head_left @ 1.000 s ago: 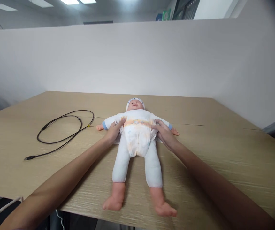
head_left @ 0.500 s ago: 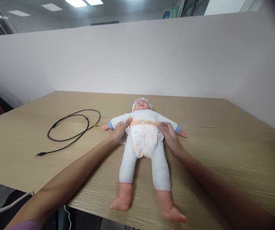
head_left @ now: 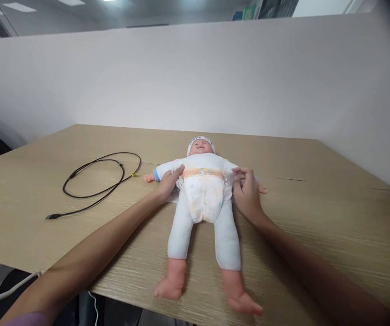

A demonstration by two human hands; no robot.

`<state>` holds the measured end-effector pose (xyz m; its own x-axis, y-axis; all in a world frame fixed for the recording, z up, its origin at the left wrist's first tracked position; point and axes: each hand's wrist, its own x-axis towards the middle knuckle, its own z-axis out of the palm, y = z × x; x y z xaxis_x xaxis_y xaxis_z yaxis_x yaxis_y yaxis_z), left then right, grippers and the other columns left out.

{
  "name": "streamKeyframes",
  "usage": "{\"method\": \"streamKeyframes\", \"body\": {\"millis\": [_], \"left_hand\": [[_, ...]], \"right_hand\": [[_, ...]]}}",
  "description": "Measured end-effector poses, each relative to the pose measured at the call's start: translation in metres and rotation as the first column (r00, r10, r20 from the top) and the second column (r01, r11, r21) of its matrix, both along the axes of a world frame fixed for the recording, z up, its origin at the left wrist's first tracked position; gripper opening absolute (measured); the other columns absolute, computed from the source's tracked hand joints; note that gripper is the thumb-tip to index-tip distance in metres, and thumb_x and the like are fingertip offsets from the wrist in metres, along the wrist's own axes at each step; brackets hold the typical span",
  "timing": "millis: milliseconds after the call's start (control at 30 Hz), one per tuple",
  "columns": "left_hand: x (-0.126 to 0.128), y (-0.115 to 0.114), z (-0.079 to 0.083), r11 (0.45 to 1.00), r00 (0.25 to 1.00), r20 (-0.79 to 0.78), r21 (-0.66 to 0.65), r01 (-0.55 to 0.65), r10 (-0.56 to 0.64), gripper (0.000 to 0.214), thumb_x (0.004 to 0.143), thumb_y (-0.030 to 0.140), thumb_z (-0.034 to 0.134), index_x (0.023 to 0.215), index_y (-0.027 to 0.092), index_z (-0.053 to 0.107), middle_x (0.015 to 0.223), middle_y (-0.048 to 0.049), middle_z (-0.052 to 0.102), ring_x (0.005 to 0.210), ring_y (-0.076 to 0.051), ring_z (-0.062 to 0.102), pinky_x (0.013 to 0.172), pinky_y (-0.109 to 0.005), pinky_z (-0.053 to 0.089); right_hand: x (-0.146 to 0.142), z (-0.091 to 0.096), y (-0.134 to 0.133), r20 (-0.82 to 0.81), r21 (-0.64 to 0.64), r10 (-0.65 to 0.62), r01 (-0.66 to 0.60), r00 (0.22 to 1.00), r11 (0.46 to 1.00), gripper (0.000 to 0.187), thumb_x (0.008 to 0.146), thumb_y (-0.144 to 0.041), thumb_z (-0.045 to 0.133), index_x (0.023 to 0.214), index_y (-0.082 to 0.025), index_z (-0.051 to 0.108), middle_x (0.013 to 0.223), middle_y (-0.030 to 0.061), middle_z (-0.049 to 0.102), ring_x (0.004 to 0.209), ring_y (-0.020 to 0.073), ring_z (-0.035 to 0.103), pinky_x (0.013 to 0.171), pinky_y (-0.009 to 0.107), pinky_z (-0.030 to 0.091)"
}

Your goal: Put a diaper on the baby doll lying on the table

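Diaper (head_left: 204,197) on a doll (head_left: 180,235) sits between left hand (head_left: 168,184), thumb at its left edge, and right hand (head_left: 248,194), fingers bent, both grips unclear.

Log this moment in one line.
left hand: at diaper, one side; right hand: at diaper, other side; doll: face up on table; black cable: looped

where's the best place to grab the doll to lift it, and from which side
I'd judge around its torso, the left hand coming from the left and the right hand from the right. The doll lies on its back, feet toward the person and arms spread outward, so both flanks look reachable.
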<state>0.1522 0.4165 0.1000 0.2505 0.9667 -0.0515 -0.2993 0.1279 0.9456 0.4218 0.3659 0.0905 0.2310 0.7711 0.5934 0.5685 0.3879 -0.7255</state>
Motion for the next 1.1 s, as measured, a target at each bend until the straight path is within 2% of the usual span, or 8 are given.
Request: {"method": "streamKeyframes", "body": {"millis": [67, 133, 267, 433, 633, 800, 1000, 1100], "left_hand": [[0.0, 0.0, -0.001, 1.0, 1.0, 0.014, -0.005, -0.003, 0.003, 0.059, 0.077, 0.072, 0.09, 0.092, 0.017, 0.073, 0.09, -0.0133, 0.084, 0.104, -0.038, 0.081, 0.093, -0.047, 0.062], [0.0, 0.001, -0.002, 1.0, 1.0, 0.024, -0.003, 0.008, -0.008, 0.061, 0.077, 0.072, 0.09, 0.094, 0.016, 0.074, 0.093, -0.0147, 0.085, 0.107, -0.04, 0.08, 0.095, -0.048, 0.062], [0.0, 0.002, -0.002, 0.999, 0.999, 0.029, 0.009, 0.031, -0.032, 0.065, 0.076, 0.073, 0.09, 0.1, 0.014, 0.075, 0.099, -0.0159, 0.085, 0.11, -0.04, 0.08, 0.098, -0.05, 0.061], [-0.004, 0.006, -0.001, 0.996, 0.997, -0.006, 0.034, 0.078, -0.078, 0.062, 0.08, 0.072, 0.089, 0.098, 0.014, 0.074, 0.096, -0.0147, 0.085, 0.1, -0.035, 0.081, 0.092, -0.045, 0.062], [-0.027, 0.012, 0.007, 0.968, 0.966, -0.105, 0.065, 0.242, -0.234, 0.051, 0.087, 0.065, 0.086, 0.097, 0.015, 0.079, 0.095, -0.0135, 0.082, 0.088, -0.025, 0.077, 0.08, -0.035, 0.059], [-0.056, 0.025, 0.015, 0.937, 0.924, -0.198, 0.059, 0.345, -0.328, 0.054, 0.083, 0.053, 0.093, 0.121, 0.017, 0.08, 0.115, -0.0117, 0.08, 0.1, -0.021, 0.074, 0.093, -0.034, 0.058], [-0.081, 0.036, 0.024, 0.939, 0.899, -0.314, 0.056, 0.338, -0.305, 0.056, 0.086, 0.045, 0.092, 0.133, 0.019, 0.076, 0.114, -0.0077, 0.076, 0.096, -0.019, 0.07, 0.102, -0.042, 0.056], [-0.071, 0.026, 0.031, 0.949, 0.901, -0.385, 0.154, 0.275, -0.198, 0.05, 0.095, 0.05, 0.081, 0.137, 0.025, 0.074, 0.136, -0.0082, 0.073, 0.116, -0.024, 0.069, 0.113, -0.044, 0.053]], "right_hand": [[-0.004, 0.01, -0.009, 0.085, 0.097, -0.002, -0.006, 0.996, 0.995, 0.019, 0.106, -0.037, 0.054, 0.118, -0.027, 0.066, 0.125, 0.0127, 0.071, 0.124, 0.035, 0.064, 0.119, 0.061, 0.045], [-0.01, 0.019, -0.02, 0.222, 0.169, 0.129, -0.169, 0.966, 0.971, 0.026, 0.108, -0.034, 0.053, 0.128, -0.03, 0.069, 0.134, 0.0113, 0.072, 0.135, 0.0353, 0.061, 0.124, 0.059, 0.043], [-0.024, 0.023, -0.032, 0.364, 0.02, 0.469, -0.51, 0.805, 0.86, 0.046, 0.114, -0.036, 0.042, 0.157, -0.035, 0.059, 0.167, 0.003, 0.056, 0.158, 0.0311, 0.048, 0.134, 0.057, 0.035], [-0.029, 0.016, -0.03, 0.359, -0.06, 0.517, -0.533, 0.777, 0.844, 0.053, 0.116, -0.039, 0.037, 0.168, -0.037, 0.047, 0.176, 0.0005, 0.047, 0.166, 0.0285, 0.038, 0.14, 0.058, 0.023], [-0.02, 0.014, -0.024, 0.386, -0.04, 0.55, -0.583, 0.74, 0.812, 0.051, 0.116, -0.035, 0.044, 0.166, -0.04, 0.048, 0.175, 0.0002, 0.047, 0.165, 0.0289, 0.04, 0.138, 0.058, 0.028], [-0.018, 0.014, -0.023, 0.381, -0.036, 0.55, -0.583, 0.743, 0.812, 0.049, 0.116, -0.036, 0.044, 0.164, -0.037, 0.051, 0.175, 0.0021, 0.048, 0.164, 0.0302, 0.04, 0.137, 0.059, 0.031], [-0.017, 0.011, -0.022, 0.376, -0.01, 0.562, -0.603, 0.737, 0.798, 0.048, 0.116, -0.034, 0.045, 0.164, -0.036, 0.051, 0.175, 0.0037, 0.048, 0.163, 0.0313, 0.041, 0.136, 0.06, 0.03], [-0.018, 0.011, -0.022, 0.378, -0.008, 0.561, -0.603, 0.737, 0.798, 0.048, 0.115, -0.033, 0.046, 0.163, -0.036, 0.051, 0.174, 0.0031, 0.049, 0.163, 0.031, 0.042, 0.136, 0.059, 0.029]]}}
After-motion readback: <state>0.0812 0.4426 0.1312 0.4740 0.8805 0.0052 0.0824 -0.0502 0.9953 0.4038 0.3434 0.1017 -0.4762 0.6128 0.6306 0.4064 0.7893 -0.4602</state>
